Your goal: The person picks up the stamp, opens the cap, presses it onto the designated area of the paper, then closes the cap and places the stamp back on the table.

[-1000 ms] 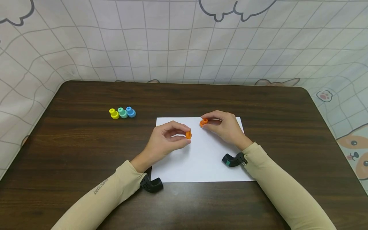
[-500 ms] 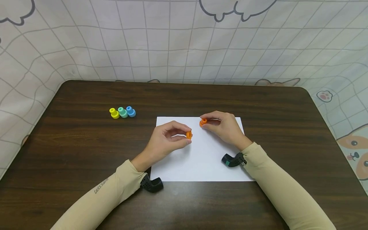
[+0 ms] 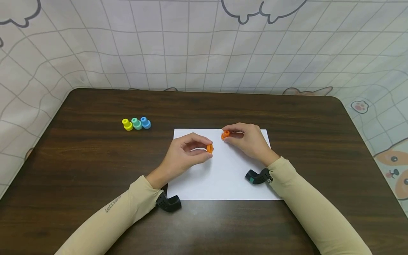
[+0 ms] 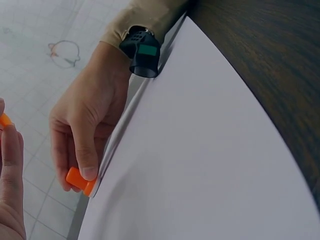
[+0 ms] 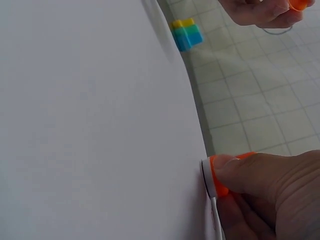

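My right hand (image 3: 250,140) pinches a small orange stamp (image 3: 225,135) by its knob between thumb and fingers, near the far edge of a white sheet of paper (image 3: 229,177). In the right wrist view, the stamp's pale base (image 5: 207,177) is down at the paper; whether it presses on it I cannot tell. My left hand (image 3: 186,152) pinches an orange cap (image 3: 209,148) between thumb and fingertips, held above the sheet. Only fingers (image 4: 11,175) of that hand and a bit of the cap appear in the left wrist view.
Yellow (image 3: 127,124), teal (image 3: 136,123) and blue (image 3: 146,123) stamps stand side by side on the dark wooden table (image 3: 79,148), back left of the paper. A patterned white cloth (image 3: 204,53) hangs behind the table.
The orange stamp has shifted very slightly left, and its pale base no longer shows in the head view. The left hand with the cap has hardly moved.
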### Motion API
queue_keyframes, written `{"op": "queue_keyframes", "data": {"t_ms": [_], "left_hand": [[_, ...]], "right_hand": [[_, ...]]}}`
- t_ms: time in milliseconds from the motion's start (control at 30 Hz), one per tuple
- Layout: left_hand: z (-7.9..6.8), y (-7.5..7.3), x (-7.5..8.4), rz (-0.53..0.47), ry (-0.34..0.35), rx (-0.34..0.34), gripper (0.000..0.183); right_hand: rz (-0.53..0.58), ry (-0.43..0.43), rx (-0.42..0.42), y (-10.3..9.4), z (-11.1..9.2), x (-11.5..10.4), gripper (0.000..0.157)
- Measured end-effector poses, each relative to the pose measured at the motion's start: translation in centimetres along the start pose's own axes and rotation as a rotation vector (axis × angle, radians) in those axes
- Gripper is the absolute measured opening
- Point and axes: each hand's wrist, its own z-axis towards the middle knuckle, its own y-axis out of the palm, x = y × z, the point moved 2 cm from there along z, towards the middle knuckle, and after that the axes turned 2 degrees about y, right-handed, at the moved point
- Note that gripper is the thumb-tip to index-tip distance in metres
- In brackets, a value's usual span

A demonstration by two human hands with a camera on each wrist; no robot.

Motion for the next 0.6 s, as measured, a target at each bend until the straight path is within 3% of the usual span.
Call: {"op": "queue_keyframes", "data": {"t_ms": [600], "left_hand": [[0.06, -0.21, 0.46, 0.008, 0.004, 0.022, 0.031]], "right_hand": [[-0.05, 0.005, 0.006, -0.15, -0.18, -0.34, 0.031]]}}
